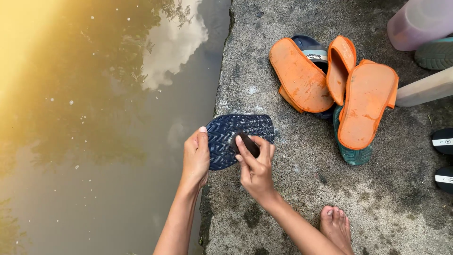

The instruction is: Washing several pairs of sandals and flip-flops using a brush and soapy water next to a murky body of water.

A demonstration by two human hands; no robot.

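Your left hand [196,158] grips the edge of a dark blue sandal [236,137], sole up, at the lip of the concrete ledge [302,189] beside the murky water [94,141]; your right hand [255,170] is closed on a small dark brush [247,144] pressed against that sole; orange-soled sandals [330,85] lie piled well apart, and your bare foot [336,226] rests nearby.

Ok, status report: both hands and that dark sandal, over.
Left hand grips dark blue sandal, sole up. Right hand presses small dark brush on sole. Orange sandals piled apart, nothing blocking.
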